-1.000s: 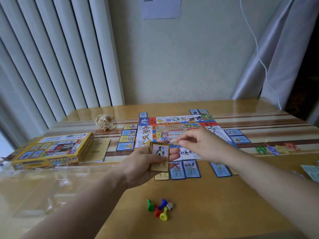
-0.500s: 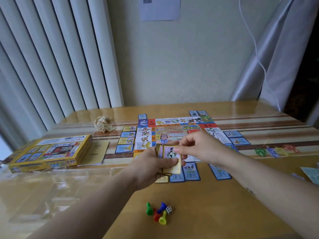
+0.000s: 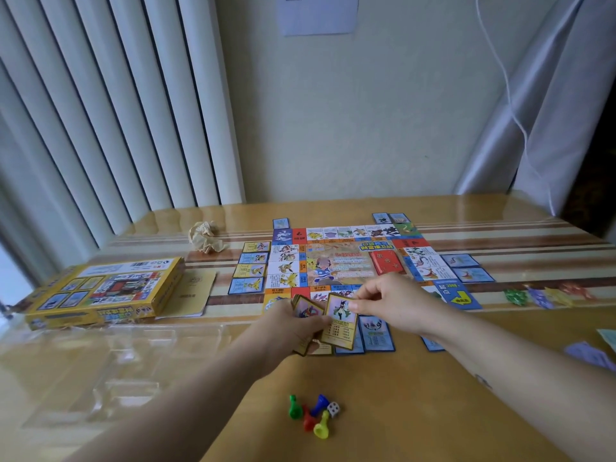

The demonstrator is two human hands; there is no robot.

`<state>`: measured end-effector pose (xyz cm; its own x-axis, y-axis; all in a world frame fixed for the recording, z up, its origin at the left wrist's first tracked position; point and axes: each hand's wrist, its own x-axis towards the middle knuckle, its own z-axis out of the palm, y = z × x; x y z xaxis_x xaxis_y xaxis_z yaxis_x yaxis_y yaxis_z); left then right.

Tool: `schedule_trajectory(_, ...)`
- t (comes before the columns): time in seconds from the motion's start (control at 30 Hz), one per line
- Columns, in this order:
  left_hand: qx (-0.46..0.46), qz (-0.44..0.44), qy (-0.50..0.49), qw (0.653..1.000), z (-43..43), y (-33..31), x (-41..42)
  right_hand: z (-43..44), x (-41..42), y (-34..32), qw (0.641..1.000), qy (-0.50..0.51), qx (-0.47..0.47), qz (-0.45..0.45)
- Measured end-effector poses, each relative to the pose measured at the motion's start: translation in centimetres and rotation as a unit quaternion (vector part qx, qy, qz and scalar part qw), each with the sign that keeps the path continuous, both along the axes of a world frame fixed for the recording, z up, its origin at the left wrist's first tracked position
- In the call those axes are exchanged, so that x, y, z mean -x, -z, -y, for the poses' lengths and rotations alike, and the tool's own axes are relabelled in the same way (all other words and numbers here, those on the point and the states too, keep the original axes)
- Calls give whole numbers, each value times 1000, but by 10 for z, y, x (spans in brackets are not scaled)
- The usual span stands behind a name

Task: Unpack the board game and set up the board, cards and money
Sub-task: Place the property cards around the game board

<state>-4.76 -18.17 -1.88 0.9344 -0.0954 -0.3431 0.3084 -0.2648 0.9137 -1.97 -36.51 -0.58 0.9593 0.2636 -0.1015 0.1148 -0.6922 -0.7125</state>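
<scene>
The colourful game board (image 3: 346, 261) lies flat in the middle of the table, with blue and yellow cards laid along its left, right and near sides. My left hand (image 3: 290, 325) grips a small stack of yellow-bordered cards (image 3: 305, 308) at the board's near edge. My right hand (image 3: 393, 303) pinches the top corner of one yellow-bordered card (image 3: 340, 323), which is drawn to the right off the stack. A red card pile (image 3: 386, 261) sits on the board.
The yellow game box (image 3: 103, 291) and a booklet (image 3: 193, 291) lie at the left, with a crumpled paper ball (image 3: 205, 236) behind. Clear plastic packaging (image 3: 83, 368) covers the near left. Pawns and a die (image 3: 315, 413) sit in front. Coloured tokens (image 3: 546, 295) and paper money (image 3: 590, 355) lie right.
My right hand came back from the board to the stack, pinched its top card and has pulled it rightward and down. The left hand with the stack moved slightly toward the board.
</scene>
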Motion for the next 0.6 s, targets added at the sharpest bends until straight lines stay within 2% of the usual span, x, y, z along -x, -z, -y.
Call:
schedule_trajectory(0.13, -67, 31, -4, 997, 1, 0, -7, 3, -3, 1, 1000, 8, -25, -9)
schedule_trajectory(0.4, 62, 35, -54, 996, 27, -1, -23, 18, 0, 15, 981, 52, -166, -83)
schedule_trajectory(0.6, 83, 42, -30, 995, 46, -4, -39, 32, -10, 19, 955, 120, -255, -91)
